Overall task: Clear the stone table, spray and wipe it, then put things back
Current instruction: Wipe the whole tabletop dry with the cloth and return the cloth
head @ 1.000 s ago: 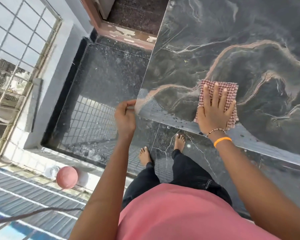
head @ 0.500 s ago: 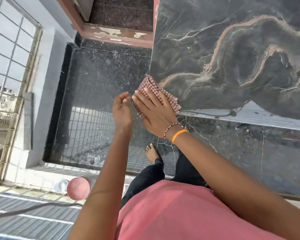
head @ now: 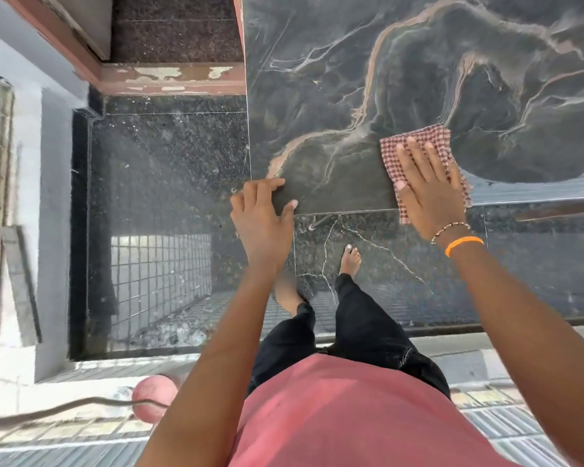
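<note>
Stone table (head: pixel 402 79), dark with pale veining, filled the frame from 12 to 3 o'clock, its near corner at centre. The right hand (head: pixel 430 193) lay flat with fingers straight and slightly spread, pressing a red-checked cloth (head: pixel 422 139) onto the slab at the near edge, at 2 o'clock. The left hand (head: pixel 262 217) gripped the near corner, fingers and thumb curled over the top, at 9 o'clock from the cloth.

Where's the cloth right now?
The cloth lies flat on the stone table at its near edge, under the right hand, right of the left hand.
</note>
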Demonstrator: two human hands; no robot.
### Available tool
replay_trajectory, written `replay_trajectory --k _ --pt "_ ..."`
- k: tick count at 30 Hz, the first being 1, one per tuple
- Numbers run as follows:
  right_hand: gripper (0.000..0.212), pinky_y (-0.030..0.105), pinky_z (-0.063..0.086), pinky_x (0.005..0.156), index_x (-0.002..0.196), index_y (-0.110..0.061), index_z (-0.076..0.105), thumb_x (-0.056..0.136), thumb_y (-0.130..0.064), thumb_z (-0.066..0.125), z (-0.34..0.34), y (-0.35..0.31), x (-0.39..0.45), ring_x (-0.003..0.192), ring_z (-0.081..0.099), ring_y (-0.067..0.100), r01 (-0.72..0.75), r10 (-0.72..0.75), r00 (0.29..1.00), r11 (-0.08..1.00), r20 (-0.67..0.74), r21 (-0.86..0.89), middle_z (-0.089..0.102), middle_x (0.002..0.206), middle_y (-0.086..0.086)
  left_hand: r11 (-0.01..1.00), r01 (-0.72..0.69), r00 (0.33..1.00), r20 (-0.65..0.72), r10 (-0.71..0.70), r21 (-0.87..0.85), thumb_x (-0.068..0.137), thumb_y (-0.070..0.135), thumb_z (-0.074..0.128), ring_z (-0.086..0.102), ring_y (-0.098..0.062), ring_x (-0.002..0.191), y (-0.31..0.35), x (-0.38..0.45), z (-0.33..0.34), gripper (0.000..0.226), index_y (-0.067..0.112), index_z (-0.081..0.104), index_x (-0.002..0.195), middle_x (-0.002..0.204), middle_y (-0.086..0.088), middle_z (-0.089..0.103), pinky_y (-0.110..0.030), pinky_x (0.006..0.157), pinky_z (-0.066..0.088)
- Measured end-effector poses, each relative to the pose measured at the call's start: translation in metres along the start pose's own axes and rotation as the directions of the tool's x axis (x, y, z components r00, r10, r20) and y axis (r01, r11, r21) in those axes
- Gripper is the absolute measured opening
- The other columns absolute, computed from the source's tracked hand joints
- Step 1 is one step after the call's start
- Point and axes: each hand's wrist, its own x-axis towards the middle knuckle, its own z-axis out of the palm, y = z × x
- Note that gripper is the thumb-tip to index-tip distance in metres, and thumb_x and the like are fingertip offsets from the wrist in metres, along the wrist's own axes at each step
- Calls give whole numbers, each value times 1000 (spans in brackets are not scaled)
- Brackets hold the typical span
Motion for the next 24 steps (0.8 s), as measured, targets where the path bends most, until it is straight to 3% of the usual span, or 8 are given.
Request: replay_trajectory --k 3,6,10,12,14,17,21,24 --pt "55 47 7 117 148 -30 12 94 -35 19 -3 41 6 147 8 19 -194 196 980 980 -40 54 9 159 -7 993 -81 996 40 78 89 72 34 72 41 -27 110 8 -6 7 42 24 57 110 114 1 56 -40 92 31" --pt "52 48 7 118 148 -29 11 98 -30 25 -4 67 7 147 8 19 -381 388 920 919 -60 107 9 159 -6 983 -153 985 97 143 101 69 33 75 39 -25 110 17 -8 12 47 26 56 111 115 2 55 -38 94 26" --pt "53 51 4 117 150 -22 9 99 -29 25 -1 42 2 147 5 24 -577 602 797 786 -58 222 6 160 0 980 -176 976 149 161 97 69 29 75 39 -26 110 26 -10 18 50 26 55 114 115 1 52 -36 96 22" --pt "55 54 1 117 150 -21 5 99 -30 24 2 11 1 147 1 26 -587 612 790 771 -36 248 2 160 1 977 -191 969 177 172 96 68 26 76 38 -27 111 31 -12 23 55 26 53 118 116 0 50 -38 97 22" --pt "57 55 -2 115 149 -25 2 97 -29 26 5 -23 2 147 -1 28 -475 493 870 851 -26 223 0 160 1 972 -201 966 192 175 121 68 25 77 35 -26 112 39 -13 29 60 28 50 122 118 0 49 -39 96 22" --pt "59 55 2 115 148 -35 4 95 -30 30 7 -48 1 147 2 28 -169 175 984 976 -34 139 2 160 0 961 -233 957 213 199 146 68 24 76 36 -27 113 61 -21 45 71 26 42 130 122 -1 48 -41 97 24" --pt "54 51 5 115 145 -38 19 93 -32 34 8 -47 -8 147 9 24 232 -232 973 971 -4 54 12 159 -5 967 -185 972 174 155 175 67 23 78 38 -29 112 67 -24 52 74 18 38 130 123 -5 46 -43 95 28" --pt "54 50 8 116 144 -38 23 92 -33 34 7 3 -18 146 13 21 285 -284 959 958 -20 28 16 158 -7 951 -237 956 221 193 197 68 27 78 39 -28 108 88 -34 68 64 16 44 121 117 -4 48 -40 90 27"
